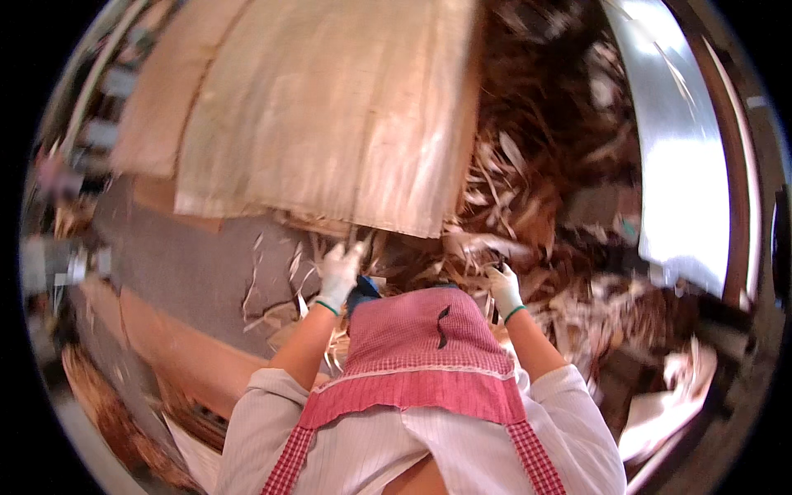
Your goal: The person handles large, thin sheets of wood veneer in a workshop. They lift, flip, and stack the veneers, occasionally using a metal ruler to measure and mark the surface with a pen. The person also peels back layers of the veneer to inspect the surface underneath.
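A stack of thin, tan wood veneer sheets [322, 124] lies in front of me, its near edge uneven and slightly frayed. Just below that edge is my left hand [337, 274], in a white glove with a green cuff. Its fingers look spread, beside thin veneer strips, and I make out nothing held in it. My right hand [504, 289], gloved the same way, is closed around a slim dark tool [499, 266] whose kind I cannot tell. Loose veneer scraps [516, 198] lie around and beyond that hand.
To the right runs a long, shiny metal sheet [681, 165]. A brown-grey flat surface [190, 264] spreads out at the left. Scraps pile up on the right side, with a pale veneer piece [672, 404] at the lower right. A rough wood piece [115, 421] lies lower left.
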{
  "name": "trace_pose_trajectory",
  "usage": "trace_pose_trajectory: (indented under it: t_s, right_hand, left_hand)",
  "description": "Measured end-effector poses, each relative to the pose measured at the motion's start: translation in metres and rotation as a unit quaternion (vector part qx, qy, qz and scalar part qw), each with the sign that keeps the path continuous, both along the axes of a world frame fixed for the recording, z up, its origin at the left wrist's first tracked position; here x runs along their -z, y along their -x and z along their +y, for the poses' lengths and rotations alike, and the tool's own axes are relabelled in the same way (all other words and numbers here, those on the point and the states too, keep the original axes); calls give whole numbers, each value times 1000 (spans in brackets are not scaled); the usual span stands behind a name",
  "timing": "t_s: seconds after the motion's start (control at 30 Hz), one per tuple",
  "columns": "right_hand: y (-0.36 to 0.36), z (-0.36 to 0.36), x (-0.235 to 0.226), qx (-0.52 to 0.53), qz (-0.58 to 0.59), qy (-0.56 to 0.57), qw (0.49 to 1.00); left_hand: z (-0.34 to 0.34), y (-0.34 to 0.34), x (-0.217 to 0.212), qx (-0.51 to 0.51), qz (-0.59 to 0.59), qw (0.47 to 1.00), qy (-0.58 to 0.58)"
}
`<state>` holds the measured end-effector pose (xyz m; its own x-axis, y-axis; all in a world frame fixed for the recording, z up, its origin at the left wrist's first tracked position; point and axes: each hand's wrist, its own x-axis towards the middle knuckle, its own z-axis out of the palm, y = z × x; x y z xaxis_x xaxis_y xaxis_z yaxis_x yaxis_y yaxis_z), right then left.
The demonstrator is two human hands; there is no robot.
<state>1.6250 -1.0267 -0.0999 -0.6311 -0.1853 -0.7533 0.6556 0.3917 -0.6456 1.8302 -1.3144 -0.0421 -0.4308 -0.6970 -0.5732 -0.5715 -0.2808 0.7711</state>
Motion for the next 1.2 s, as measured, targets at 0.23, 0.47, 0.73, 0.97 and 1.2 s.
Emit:
trace_pose_trajectory:
  t_s: [0.23, 0.47, 0.73, 0.97, 1.2]
  right_hand:
    - [-39, -74, 113, -20, 87, -110, 990]
    - [9, -145, 241, -107, 116, -310, 938]
    - [-4, -173, 193, -185, 215, -399, 872]
    - [43, -162, 146, -191, 334, -276, 881]
    - [65, -147, 199, -152, 284, -254, 912]
  left_hand:
    - [-118, -29, 128, 54, -95, 971, -213]
    - [-145, -33, 208, 90, -123, 957, -247]
    - [-124, -40, 228, 43, -94, 978, -183]
    - [-114, -7, 176, 64, -38, 966, -246]
    - [-121, 47, 209, 85, -83, 959, -257]
